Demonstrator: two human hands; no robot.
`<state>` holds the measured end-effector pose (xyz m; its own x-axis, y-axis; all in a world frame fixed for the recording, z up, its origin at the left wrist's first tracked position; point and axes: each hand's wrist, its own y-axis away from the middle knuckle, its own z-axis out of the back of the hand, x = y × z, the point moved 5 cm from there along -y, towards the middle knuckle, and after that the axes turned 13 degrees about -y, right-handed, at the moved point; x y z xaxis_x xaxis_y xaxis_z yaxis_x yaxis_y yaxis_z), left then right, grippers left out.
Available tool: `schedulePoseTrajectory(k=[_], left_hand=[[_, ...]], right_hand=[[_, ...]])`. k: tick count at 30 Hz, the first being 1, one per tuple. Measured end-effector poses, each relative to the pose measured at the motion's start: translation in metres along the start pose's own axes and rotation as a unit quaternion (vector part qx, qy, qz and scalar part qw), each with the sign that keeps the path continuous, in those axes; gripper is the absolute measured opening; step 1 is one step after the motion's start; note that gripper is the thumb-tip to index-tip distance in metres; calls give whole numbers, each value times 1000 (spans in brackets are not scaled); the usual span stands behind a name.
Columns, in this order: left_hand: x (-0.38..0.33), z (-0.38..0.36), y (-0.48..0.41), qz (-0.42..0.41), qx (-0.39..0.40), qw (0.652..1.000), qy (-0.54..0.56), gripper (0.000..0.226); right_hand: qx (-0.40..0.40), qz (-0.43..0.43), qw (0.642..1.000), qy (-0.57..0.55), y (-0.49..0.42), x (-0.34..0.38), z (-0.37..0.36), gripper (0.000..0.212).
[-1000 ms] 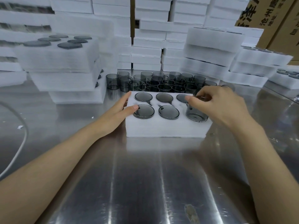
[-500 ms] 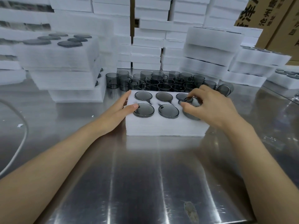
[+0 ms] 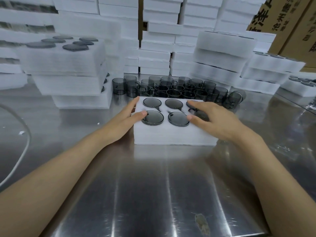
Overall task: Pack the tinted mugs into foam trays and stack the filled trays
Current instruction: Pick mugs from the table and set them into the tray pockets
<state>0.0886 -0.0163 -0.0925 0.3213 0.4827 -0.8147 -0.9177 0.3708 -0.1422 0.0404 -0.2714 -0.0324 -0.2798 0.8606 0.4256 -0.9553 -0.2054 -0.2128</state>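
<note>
A white foam tray [image 3: 172, 135] sits on the steel table in front of me, its slots filled with grey tinted mugs, bottoms up [image 3: 178, 118]. My left hand [image 3: 127, 119] rests against the tray's left side, thumb on the top near the front-left mug [image 3: 152, 117]. My right hand [image 3: 213, 117] lies flat with spread fingers over the front-right mug, which sits sunk in its slot and is mostly hidden under the palm. Behind the tray stands a cluster of loose tinted mugs [image 3: 176, 90].
A stack of filled foam trays [image 3: 68, 72] rises at the left, more foam trays [image 3: 220, 65] at the right and back. Cardboard boxes [image 3: 290, 23] stand at the far right. A white cable [image 3: 20, 151] curves over the table's left edge.
My right hand lowered the last mug into the front-right slot, let go of it, and now lies flat on it. The left hand stayed on the tray's left side.
</note>
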Motion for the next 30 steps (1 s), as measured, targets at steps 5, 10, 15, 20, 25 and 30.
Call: schedulePoseTrajectory(k=[5, 10, 15, 20, 25, 30], left_hand=[[1, 0, 0, -2, 0, 1000, -1, 69], [1, 0, 1, -2, 11, 1000, -7, 70], [-1, 2, 3, 3, 21, 999, -41, 68], [-8, 0, 4, -12, 9, 999, -33, 66], [-18, 4, 6, -76, -26, 997, -7, 74], [-17, 9, 2, -82, -68, 987, 116, 79]], right_hand=[[50, -1, 998, 41, 6, 5, -10, 85], [97, -23, 995, 5, 6, 1, -15, 86], [-40, -102, 955, -276, -3, -23, -12, 59], [-53, -158, 926, -340, 15, -43, -9, 60], [-64, -88, 932, -345, 16, -23, -5, 35], [-107, -8, 901, -421, 17, -15, 1, 46]])
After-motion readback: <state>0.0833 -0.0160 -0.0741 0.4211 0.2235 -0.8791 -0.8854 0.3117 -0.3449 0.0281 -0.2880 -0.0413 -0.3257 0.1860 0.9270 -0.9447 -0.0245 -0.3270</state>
